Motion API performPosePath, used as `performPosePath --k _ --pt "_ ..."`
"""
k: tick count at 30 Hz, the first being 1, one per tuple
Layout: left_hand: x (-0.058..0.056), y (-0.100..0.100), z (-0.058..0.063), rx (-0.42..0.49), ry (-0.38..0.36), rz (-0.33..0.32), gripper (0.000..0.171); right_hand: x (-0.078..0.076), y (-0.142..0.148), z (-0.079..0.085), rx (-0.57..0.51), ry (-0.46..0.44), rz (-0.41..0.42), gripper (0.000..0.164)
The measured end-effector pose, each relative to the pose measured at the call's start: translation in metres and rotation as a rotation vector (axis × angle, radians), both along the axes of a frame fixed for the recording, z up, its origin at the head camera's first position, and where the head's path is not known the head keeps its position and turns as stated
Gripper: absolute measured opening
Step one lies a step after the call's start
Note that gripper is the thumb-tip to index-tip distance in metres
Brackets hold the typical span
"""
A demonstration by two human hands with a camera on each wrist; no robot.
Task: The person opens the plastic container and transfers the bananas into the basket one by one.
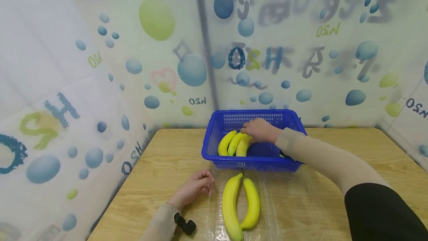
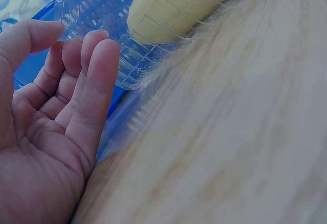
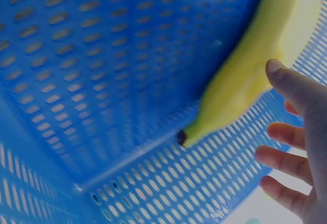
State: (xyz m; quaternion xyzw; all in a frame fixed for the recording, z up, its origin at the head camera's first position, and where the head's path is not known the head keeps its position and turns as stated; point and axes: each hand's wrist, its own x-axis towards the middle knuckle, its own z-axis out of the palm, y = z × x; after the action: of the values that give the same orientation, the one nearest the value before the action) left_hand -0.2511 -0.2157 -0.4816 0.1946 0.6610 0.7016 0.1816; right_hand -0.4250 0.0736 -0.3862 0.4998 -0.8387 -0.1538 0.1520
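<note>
In the head view my right hand (image 1: 260,130) reaches into a blue plastic basket (image 1: 254,163), over the upper end of the rightmost of three bananas (image 1: 243,147) there. The right wrist view shows the thumb of my right hand (image 3: 294,132) against a banana (image 3: 232,89), its other fingers bent and apart. My left hand (image 1: 195,187), fingers loosely curled, rests beside the left edge of a clear plastic container (image 1: 215,211). Two bananas (image 1: 230,207) lie in that container. In the left wrist view, the fingertips of my left hand (image 2: 61,96) are right at the plastic's edge.
A wooden table (image 1: 150,174) carries everything, with the basket at its back. The container's clear flat half (image 1: 297,203) spreads to the right of the bananas. A patterned curtain (image 1: 167,77) hangs behind the table and along its left.
</note>
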Motion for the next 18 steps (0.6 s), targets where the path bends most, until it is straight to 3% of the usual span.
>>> performPosePath --k 6,11,18 --pt "-0.001 0.001 -0.001 0.014 0.006 -0.013 0.011 0.010 0.004 0.029 -0.043 -0.019 -0.036 0.037" --pt "-0.001 0.000 -0.002 0.034 0.013 -0.025 0.012 0.028 0.009 0.052 -0.112 -0.029 -0.037 0.031" --pt "0.000 0.000 -0.001 0.023 0.021 -0.027 0.011 0.057 0.015 0.072 -0.220 -0.098 -0.017 0.030"
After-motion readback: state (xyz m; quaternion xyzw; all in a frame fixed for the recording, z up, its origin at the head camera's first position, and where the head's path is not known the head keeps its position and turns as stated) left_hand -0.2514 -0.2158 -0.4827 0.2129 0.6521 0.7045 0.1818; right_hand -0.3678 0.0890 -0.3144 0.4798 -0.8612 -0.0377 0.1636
